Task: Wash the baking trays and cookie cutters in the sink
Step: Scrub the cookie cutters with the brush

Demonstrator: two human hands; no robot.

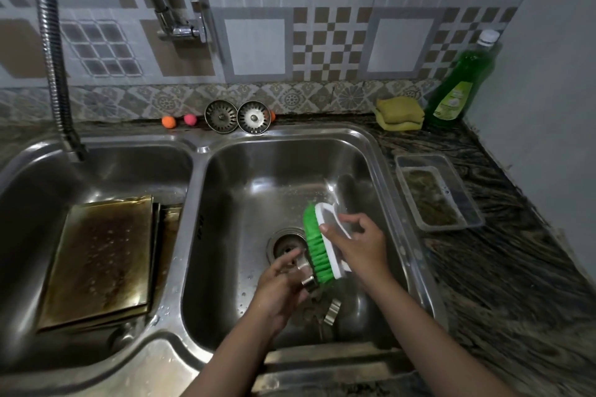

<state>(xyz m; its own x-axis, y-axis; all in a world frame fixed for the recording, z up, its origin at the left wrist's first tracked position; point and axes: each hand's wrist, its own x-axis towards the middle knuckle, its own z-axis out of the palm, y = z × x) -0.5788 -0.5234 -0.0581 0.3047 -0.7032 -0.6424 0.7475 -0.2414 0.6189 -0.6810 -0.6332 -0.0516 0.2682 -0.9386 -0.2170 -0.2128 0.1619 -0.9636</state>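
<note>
Left hand (283, 280) nearest, fingers pinching a small metal cookie cutter (308, 280) over the right basin (380, 171). Right hand (358, 245) clenched round a green scrub brush (317, 248), bristles on the cutter. Cutter likely light, stiff, wet-slippery, thin-edged; best held by its flat sides. Another cutter (332, 311) lies on the basin floor. Stained baking trays (103, 258) stacked in the left basin (96, 171), probably heavier. Clear tub (435, 192) on the counter (516, 251) holds murky residue.
</note>
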